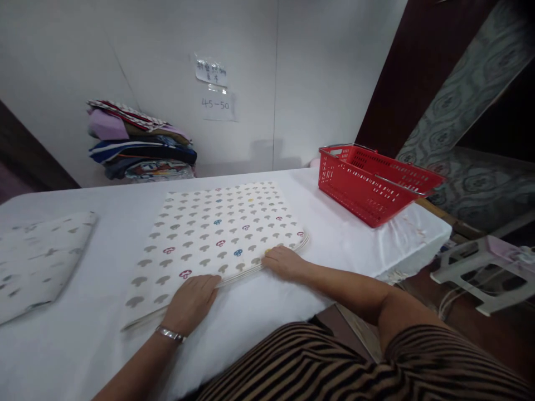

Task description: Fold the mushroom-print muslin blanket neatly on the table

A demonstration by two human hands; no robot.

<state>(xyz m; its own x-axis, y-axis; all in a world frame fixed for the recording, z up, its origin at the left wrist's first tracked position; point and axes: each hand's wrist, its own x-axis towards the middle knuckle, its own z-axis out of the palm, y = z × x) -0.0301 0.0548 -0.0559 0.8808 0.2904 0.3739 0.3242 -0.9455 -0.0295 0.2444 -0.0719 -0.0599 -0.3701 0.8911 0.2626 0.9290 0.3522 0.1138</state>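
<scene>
A folded white cloth [217, 234] printed with small grey and coloured mushrooms lies flat on the white table [104, 345]. My left hand [191, 303] rests on the cloth's near edge, fingers curled down over it. My right hand [284, 260] lies at the near right corner of the cloth, fingers bent against the layered edge. A silver bracelet [169, 333] sits on my left wrist.
A second folded cloth [37, 262] with the same print lies at the left. A red plastic basket [371, 181] stands at the table's far right corner. A stack of folded fabrics [140, 142] leans by the wall. A white stool [485, 267] stands right of the table.
</scene>
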